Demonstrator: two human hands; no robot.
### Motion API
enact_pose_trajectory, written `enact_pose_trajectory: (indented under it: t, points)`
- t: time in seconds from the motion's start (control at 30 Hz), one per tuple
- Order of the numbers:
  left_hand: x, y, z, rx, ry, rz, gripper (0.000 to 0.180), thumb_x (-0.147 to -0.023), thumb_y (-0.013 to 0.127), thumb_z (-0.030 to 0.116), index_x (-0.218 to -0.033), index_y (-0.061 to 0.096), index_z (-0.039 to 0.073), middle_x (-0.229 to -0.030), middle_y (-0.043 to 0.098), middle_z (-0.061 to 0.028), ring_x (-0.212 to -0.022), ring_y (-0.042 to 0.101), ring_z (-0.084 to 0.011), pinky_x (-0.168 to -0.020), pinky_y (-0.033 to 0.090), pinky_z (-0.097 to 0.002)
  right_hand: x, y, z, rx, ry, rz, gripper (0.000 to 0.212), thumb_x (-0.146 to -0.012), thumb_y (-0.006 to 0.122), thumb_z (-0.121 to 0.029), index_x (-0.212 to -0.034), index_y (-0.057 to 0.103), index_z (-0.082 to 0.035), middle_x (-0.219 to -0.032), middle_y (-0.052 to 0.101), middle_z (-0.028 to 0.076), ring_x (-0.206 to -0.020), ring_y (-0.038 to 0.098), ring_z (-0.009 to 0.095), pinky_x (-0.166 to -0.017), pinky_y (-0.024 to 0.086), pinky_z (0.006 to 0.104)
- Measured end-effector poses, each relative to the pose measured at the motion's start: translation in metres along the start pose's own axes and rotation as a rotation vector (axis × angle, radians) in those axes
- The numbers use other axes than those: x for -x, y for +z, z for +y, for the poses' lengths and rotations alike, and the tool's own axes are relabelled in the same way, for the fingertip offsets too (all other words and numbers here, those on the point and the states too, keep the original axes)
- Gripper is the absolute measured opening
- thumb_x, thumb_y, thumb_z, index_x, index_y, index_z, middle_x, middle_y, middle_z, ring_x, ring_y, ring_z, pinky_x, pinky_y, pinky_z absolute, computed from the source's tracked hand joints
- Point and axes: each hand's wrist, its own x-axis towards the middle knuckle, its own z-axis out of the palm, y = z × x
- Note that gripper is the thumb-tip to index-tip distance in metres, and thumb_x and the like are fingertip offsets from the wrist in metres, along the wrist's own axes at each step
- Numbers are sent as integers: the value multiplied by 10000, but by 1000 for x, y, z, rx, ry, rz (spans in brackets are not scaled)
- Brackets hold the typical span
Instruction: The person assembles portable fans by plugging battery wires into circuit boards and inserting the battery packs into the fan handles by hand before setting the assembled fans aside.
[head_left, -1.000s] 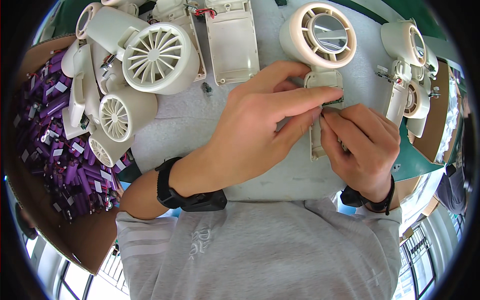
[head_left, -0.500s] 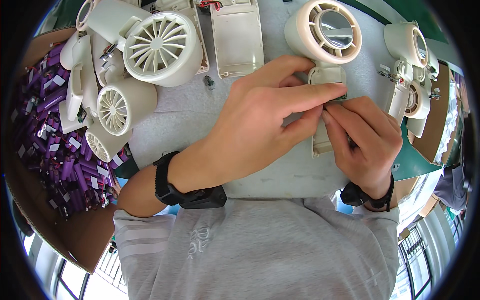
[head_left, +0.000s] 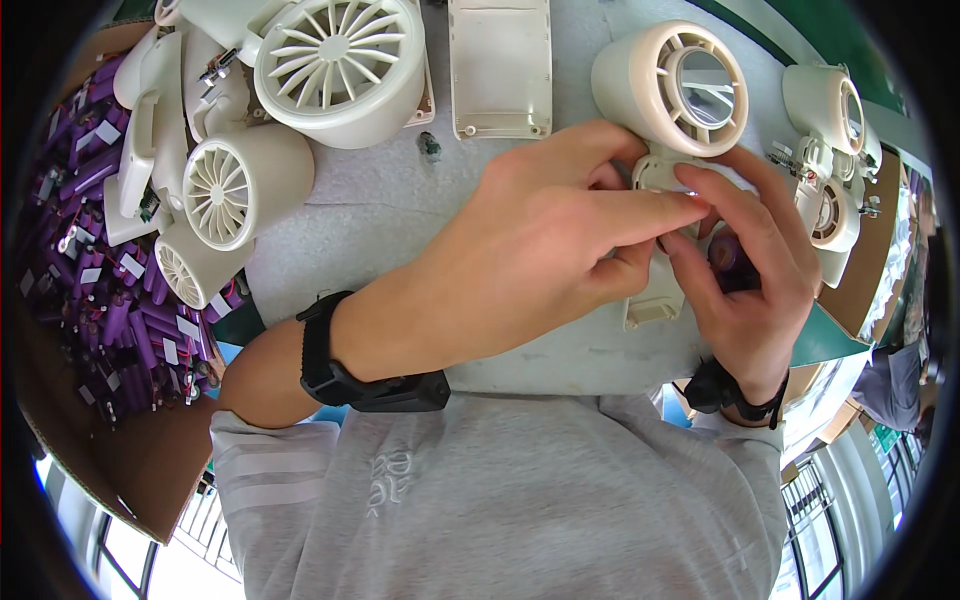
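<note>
A cream handheld fan [head_left: 668, 85] lies in front of me, its round head away from me and its opened handle [head_left: 655, 305] toward me. My left hand [head_left: 545, 220] is closed on the neck end of the handle, its index finger laid across it. My right hand [head_left: 755, 245] curls in from the right, with thumb and index finger close to the left fingertips. A purple battery cell [head_left: 735, 262] shows inside the curl of the right hand. What lies directly under the fingertips is hidden.
On the left, a cardboard box [head_left: 150, 480] holds many purple battery cells [head_left: 130, 320]. Cream fan bodies [head_left: 340, 60] are piled by it. A handle shell [head_left: 502, 70] lies at the back. More fan parts [head_left: 825, 110] stand at right beside another carton [head_left: 880, 240].
My right hand has opened around the handle, its fingers now reaching up toward the fan head, and the purple battery cell shows more clearly. The left hand keeps its hold. The view has shifted slightly.
</note>
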Motion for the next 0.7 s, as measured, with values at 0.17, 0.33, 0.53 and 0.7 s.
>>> enact_pose_trajectory:
  t: [0.17, 0.33, 0.53, 0.7]
  points:
    - [-1, 2, 1, 4, -18, 5, 431, -609, 705, -60, -996, 732, 125, -848, 633, -67, -583, 577, -136, -492, 450, -260, 3, -1, 6, -11, -49, -18, 448, -627, 768, 57, -1065, 682, 14, -1098, 657, 176, -710, 627, 127, -588, 497, 223]
    - [0, 3, 0, 10, -18, -6, 411, -612, 689, -60, -982, 730, 113, -838, 648, -64, -572, 587, -162, -477, 459, -263, 3, 1, 10, 1, -70, 27, 418, -624, 761, 64, -1033, 704, -1, -1078, 675, 187, -841, 685, 186, -696, 547, 259]
    - [-2, 0, -2, -7, -18, -35, 401, -626, 665, -60, -980, 735, 115, -807, 650, -65, -573, 597, -183, -483, 466, -268, 4, 2, 1, 13, 52, 17, 389, -628, 748, 68, -1009, 714, -5, -1031, 694, 178, -869, 689, 182, -724, 551, 257]
    - [-3, -2, -1, 1, -40, -59, 380, -652, 649, -58, -978, 737, 116, -796, 644, -70, -587, 605, -191, -511, 475, -267, 4, 3, 1, -22, 76, 38, 410, -627, 734, 82, -1026, 708, -9, -1072, 684, 162, -775, 675, 152, -665, 533, 235]
